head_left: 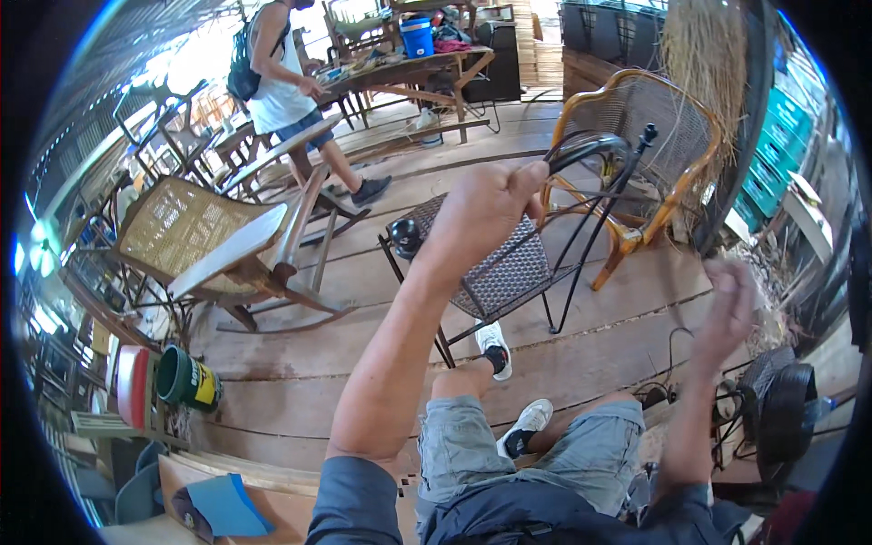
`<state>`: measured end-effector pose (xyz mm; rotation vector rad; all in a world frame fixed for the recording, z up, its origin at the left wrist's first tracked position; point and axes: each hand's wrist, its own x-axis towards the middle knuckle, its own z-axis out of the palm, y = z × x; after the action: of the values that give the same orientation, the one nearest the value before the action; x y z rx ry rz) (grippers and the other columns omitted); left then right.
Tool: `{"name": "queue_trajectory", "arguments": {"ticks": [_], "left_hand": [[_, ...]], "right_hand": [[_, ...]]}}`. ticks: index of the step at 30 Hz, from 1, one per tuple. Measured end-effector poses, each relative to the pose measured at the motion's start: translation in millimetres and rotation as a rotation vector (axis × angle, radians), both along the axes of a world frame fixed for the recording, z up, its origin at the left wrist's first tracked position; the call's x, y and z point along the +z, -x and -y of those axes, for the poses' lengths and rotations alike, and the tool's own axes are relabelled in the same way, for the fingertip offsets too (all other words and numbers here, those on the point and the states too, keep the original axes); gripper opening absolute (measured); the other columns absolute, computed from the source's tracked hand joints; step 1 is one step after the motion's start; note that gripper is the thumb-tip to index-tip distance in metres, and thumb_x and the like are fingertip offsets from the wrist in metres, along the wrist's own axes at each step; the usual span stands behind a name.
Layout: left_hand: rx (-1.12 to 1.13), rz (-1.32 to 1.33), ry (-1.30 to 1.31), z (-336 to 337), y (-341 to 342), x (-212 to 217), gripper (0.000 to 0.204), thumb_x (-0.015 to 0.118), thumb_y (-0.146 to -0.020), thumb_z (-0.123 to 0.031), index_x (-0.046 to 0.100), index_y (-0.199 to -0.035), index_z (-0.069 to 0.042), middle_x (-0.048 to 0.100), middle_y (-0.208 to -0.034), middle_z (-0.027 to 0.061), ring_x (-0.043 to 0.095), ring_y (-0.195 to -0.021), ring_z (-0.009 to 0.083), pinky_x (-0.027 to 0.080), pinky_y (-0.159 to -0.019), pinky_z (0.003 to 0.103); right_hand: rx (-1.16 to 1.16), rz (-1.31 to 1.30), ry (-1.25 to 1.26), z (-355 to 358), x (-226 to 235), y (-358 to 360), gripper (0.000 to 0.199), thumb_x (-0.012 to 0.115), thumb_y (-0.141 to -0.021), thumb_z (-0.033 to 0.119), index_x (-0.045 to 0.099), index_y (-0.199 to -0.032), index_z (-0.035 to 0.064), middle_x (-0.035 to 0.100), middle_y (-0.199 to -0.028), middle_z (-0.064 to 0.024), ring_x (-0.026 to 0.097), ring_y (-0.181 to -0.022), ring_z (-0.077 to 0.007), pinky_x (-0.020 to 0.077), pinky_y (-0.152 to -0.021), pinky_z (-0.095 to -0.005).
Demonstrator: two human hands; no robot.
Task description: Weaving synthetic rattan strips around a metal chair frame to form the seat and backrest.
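A black metal-framed chair with a woven seat (509,277) stands on the plank floor (263,400) just beyond the person's knees, probably placed there to keep it within reach of both hands. The left hand (490,209) crosses above the seat, its grip seemingly clamped on the black curved armrest (590,143); the rounded bar likely gives the fingers something easy to close around. The right hand (727,309) is raised well apart from the chair and blurred, so I cannot tell whether its grip is together or holding anything.

Just behind stands a rattan armchair (640,109). To the left is a cane-backed rocking chair (195,222), with a green bucket (189,380) tipped toward the floor nearer the person. Farther off, another person (277,86) passes a worktop (454,64) bearing a blue bucket (418,39).
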<state>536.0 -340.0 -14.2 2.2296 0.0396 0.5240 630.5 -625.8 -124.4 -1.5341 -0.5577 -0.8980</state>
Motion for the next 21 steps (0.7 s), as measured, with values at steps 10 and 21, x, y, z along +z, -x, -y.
{"name": "queue_trajectory", "arguments": {"ticks": [10,21], "left_hand": [[-0.053,0.037,0.041,7,-4,-1,0.038,0.046,-0.093,-0.028,0.063,-0.078,0.004,0.06,-0.07,0.0046,0.049,-0.066,0.011,0.041,-0.065,0.026],[-0.038,0.034,0.109,9,-5,0,0.038,0.051,-0.091,-0.036,0.063,-0.095,0.0,0.063,-0.077,0.0017,0.036,-0.049,0.0024,0.03,-0.044,0.017]], "right_hand": [[0.097,0.282,-0.169,-114,50,88,0.04,0.049,-0.085,-0.001,0.041,-0.123,-0.0054,0.05,-0.12,-0.0185,0.05,-0.11,-0.0264,0.0365,-0.097,-0.0353],[0.473,0.134,0.027,-157,21,23,0.049,0.059,-0.08,0.011,0.039,-0.122,-0.0038,0.052,-0.112,-0.0214,0.052,-0.105,-0.0341,0.0411,-0.089,-0.0389]]}}
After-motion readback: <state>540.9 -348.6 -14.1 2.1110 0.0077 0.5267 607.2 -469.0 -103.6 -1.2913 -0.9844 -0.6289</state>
